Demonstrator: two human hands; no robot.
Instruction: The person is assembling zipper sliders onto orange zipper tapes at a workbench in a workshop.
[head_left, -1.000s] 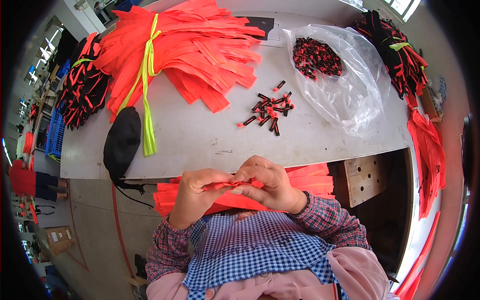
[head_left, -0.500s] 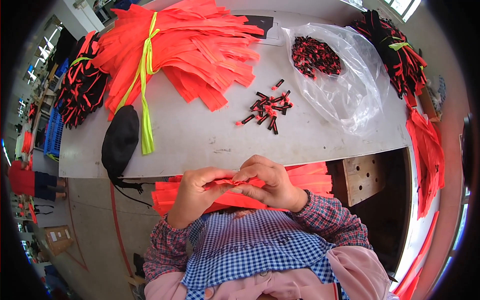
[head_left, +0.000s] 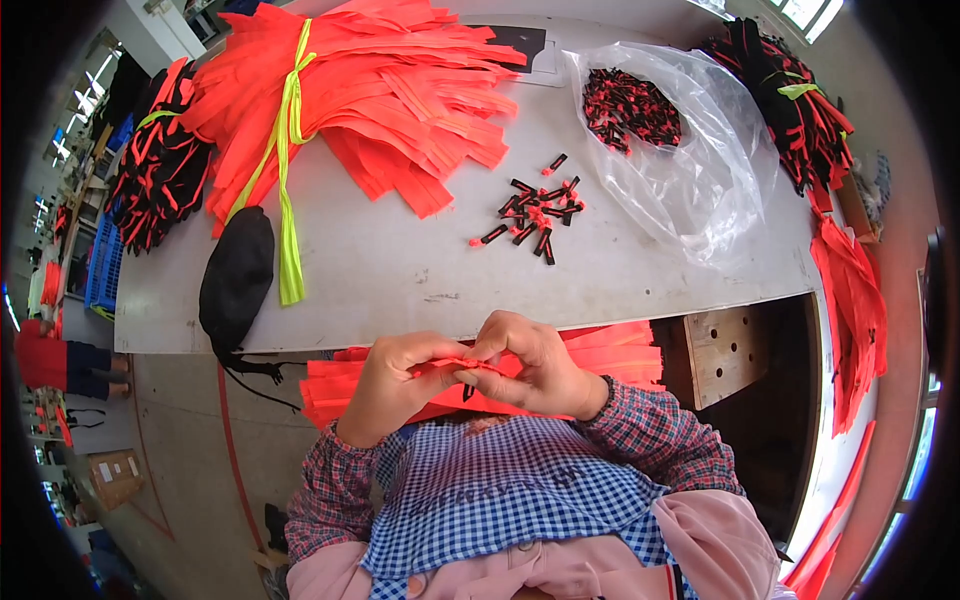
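In front of my body, just off the table's near edge, my left hand [head_left: 395, 385] and my right hand [head_left: 538, 368] meet fingertip to fingertip. Both pinch the end of one orange-red zipper strip [head_left: 462, 362]. A small black pull [head_left: 468, 391] shows just below my fingers; how it joins the strip is hidden. More orange-red zipper strips [head_left: 618, 352] lie across my lap, beneath my hands. Beyond them on the table, several black zipper pulls with orange-red ends [head_left: 538, 210] are scattered in a loose pile.
A large bundle of orange-red strips [head_left: 400, 100], tied with a yellow-green band [head_left: 290, 150], covers the table's [head_left: 420, 270] far left. A black pouch [head_left: 238, 275] hangs over the left edge. A clear plastic bag [head_left: 715, 190] of pulls lies at the back right.
My hands stay pinched on the strip, with small finger shifts. A bit of black pull now shows under my fingers. The view has shifted slightly.
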